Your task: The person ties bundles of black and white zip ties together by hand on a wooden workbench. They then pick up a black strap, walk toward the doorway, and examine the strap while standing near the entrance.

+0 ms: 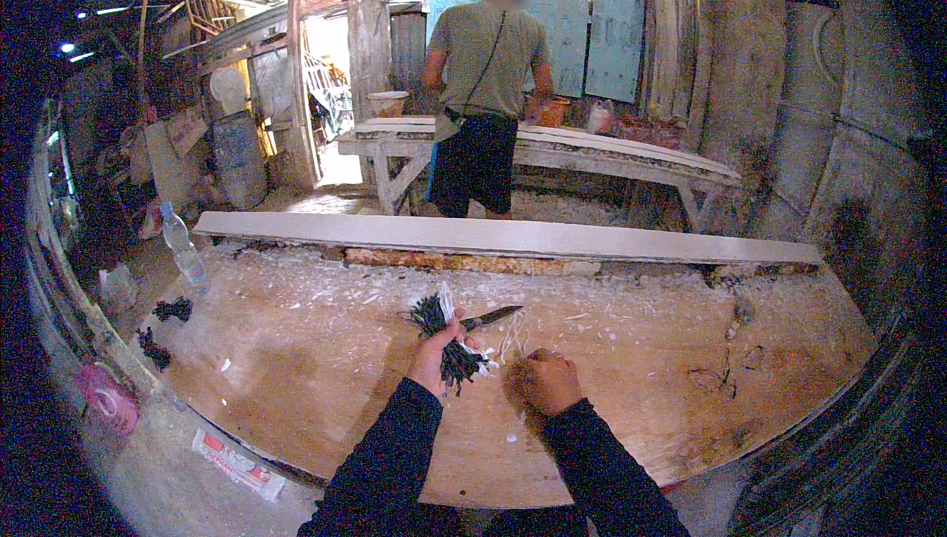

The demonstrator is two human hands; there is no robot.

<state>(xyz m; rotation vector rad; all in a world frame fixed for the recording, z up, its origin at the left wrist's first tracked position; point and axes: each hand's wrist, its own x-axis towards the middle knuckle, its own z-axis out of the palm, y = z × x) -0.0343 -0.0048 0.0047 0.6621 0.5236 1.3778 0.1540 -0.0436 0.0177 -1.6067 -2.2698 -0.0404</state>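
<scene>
My left hand (pixel 434 355) grips a bundle of thin dark sticks (pixel 446 338) with a few white strands in it, held just above the brown wooden worktop (pixel 296 369). A dark-bladed knife (pixel 490 317) points right from beside the bundle; whether my left hand holds it too, I cannot tell. My right hand (pixel 548 381) is closed in a fist on the worktop, just right of the bundle, next to thin white slivers (pixel 513 338). What the fist holds, if anything, is hidden.
A long pale plank (pixel 493 236) lies across the far side of the worktop, with white shavings (pixel 326 286) below it. A plastic bottle (pixel 182 246) and two small dark bundles (pixel 163 325) lie left. A person (pixel 483 93) stands at a bench behind, back turned.
</scene>
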